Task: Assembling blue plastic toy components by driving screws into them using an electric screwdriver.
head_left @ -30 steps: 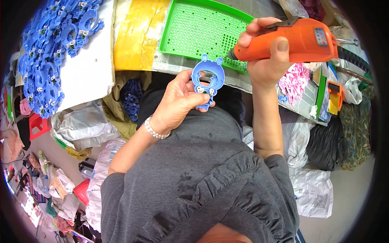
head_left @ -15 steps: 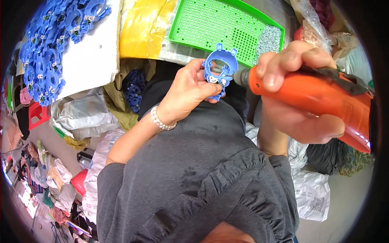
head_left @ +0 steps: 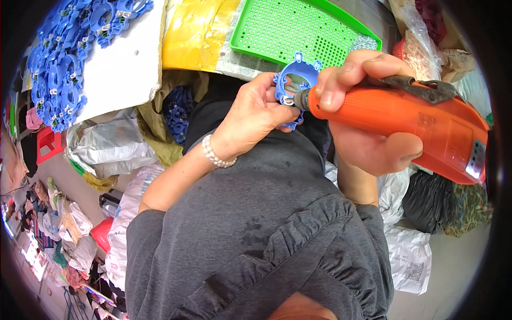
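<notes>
My left hand is closed on a blue plastic ring-shaped part, with small tabs on its top and white bits near its lower edge. In my right hand is an orange electric screwdriver, gripped with the fingers over its body. Its dark nose reaches the lower part of the blue piece, beside my left thumb. The tip itself is hidden there. Just beyond both hands lies a green perforated tray, with small silver screws heaped at its right end.
Many similar blue parts are piled on a white board at the left. Yellow tape covers part of the table. An open bag of blue parts stands below the table edge. Bags sit on the right, including a black one.
The screwdriver has moved left and its nose now covers the lower part of the blue piece. The blue piece has shifted slightly right and turned. The tray appears farther up and right.
</notes>
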A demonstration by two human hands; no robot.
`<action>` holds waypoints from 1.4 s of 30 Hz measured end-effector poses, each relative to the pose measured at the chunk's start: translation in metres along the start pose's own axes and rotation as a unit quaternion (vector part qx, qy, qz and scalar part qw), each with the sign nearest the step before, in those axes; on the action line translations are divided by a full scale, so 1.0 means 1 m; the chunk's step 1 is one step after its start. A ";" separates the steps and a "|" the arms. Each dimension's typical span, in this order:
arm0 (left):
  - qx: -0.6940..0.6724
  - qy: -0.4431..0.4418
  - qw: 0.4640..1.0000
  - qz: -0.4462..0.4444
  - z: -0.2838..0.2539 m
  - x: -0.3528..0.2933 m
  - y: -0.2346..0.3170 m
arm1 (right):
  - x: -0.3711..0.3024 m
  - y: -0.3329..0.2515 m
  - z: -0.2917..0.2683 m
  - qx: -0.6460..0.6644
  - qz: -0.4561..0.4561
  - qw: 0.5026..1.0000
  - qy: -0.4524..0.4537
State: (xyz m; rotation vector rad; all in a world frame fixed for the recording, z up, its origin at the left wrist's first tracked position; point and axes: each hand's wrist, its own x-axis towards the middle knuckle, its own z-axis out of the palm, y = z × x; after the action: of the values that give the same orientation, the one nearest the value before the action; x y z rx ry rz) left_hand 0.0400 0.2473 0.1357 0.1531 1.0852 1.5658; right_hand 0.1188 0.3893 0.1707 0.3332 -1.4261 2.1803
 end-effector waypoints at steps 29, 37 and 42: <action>0.213 0.273 0.931 0.112 -0.180 -0.077 -0.057 | 0.006 -0.035 -0.021 -0.045 -0.002 0.997 0.060; 0.490 0.355 0.795 -0.035 -0.232 -0.101 -0.104 | 0.008 -0.023 -0.014 -0.026 0.007 0.994 0.103; 0.418 0.274 0.864 0.066 -0.165 -0.090 -0.054 | 0.007 -0.017 -0.015 -0.040 -0.015 0.993 0.111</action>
State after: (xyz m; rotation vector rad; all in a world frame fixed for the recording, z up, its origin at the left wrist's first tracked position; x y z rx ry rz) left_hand 0.0051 0.0770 0.0455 0.3858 2.2139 1.1682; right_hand 0.1234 0.4099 0.1809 0.0784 -1.3696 2.0569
